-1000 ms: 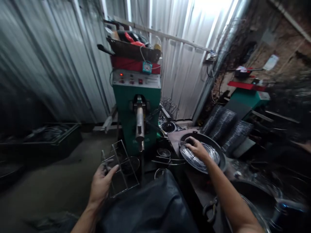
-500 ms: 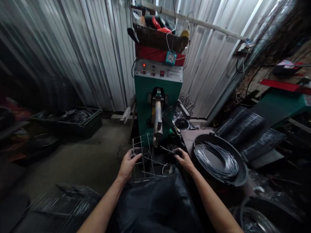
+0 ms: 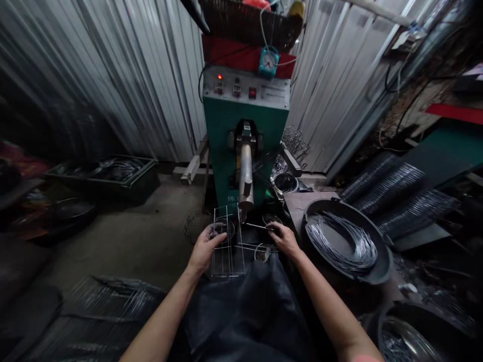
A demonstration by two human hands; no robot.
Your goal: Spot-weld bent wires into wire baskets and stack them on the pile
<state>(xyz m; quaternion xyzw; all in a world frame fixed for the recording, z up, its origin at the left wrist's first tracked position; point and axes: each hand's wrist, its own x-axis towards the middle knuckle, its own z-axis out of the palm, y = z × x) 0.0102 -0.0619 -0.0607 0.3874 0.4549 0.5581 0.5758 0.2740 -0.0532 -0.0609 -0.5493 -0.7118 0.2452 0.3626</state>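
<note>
My left hand (image 3: 207,246) grips the side of a rectangular wire frame (image 3: 228,275) with cross wires, held upright above my lap. Thumb and fingers of my right hand (image 3: 285,240) are closed on a thin metal wire (image 3: 257,226), which points left toward the frame. Both hands are just below the round metal arm (image 3: 246,168) of a green spot-welding machine (image 3: 221,125). The wire's left end lies close to the arm's lower tip; whether they touch I cannot tell.
To the right, a black round pan (image 3: 387,251) holds a coil of wires (image 3: 343,246). Stacked wire mesh (image 3: 390,186) stands behind it. At left is a green bin (image 3: 139,183) of metal pieces. Dark wire racks (image 3: 113,306) lie at lower left. Dark cloth (image 3: 245,317) covers my lap.
My view has tilted down and come nearer the machine. The wire frame is more upright, and the right hand's wire lies closer to the arm's tip.
</note>
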